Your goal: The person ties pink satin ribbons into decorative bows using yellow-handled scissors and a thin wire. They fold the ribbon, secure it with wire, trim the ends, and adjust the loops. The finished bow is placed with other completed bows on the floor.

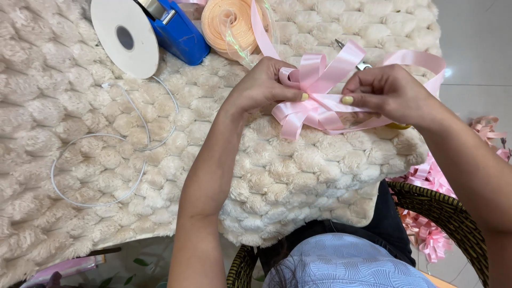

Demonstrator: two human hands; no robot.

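Fluffy quilted blanket (298, 176), glossy ribbon bow (314, 101)

Looped pink ribbon bow (314, 98), mid-fold

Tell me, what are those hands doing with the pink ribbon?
A person is folding shiny pink ribbon into bow loops over a fluffy cream blanket. The left hand pinches the middle of the loops, and the right hand holds a strand pulled across them. Behind lie a white spool, a blue tape dispenser, a peach ribbon roll and a loose white cord. More pink bows sit in a woven basket at the right.
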